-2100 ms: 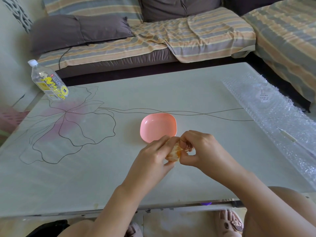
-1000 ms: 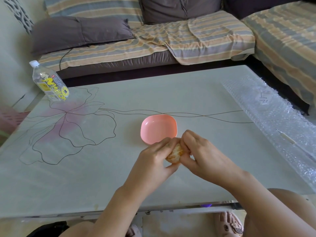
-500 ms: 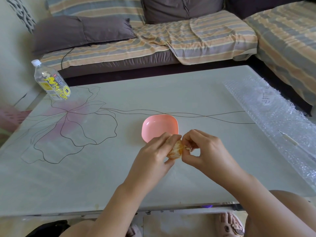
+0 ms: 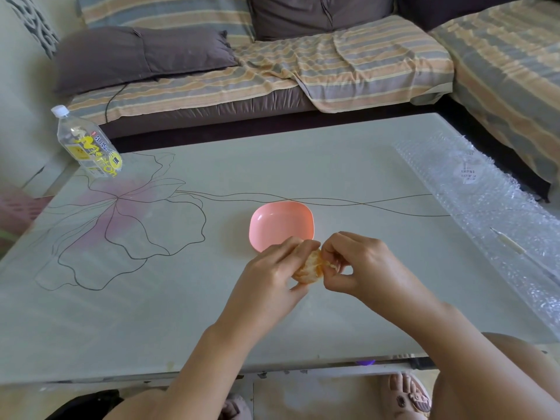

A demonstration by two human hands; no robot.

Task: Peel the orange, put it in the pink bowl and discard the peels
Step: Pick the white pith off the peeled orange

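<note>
A small orange (image 4: 309, 268), mostly bare of peel with pale pith showing, is held above the table. My left hand (image 4: 272, 280) cups it from the left and below. My right hand (image 4: 360, 265) is closed at its right side, fingertips pinching a bit of peel or pith that is too small to tell apart. The empty pink bowl (image 4: 280, 225) sits on the table just beyond my hands, its near rim partly covered by my left fingers.
A clear plastic bottle (image 4: 88, 144) with a yellow label stands at the table's far left corner. A sheet of bubble wrap (image 4: 491, 213) with a thin white stick (image 4: 509, 244) lies along the right edge. A sofa with striped covers runs behind the table.
My hands stay in the same spot by the bowl. The orange has turned a little in my left hand, and my right fingers have shifted their pinch on its right side.
</note>
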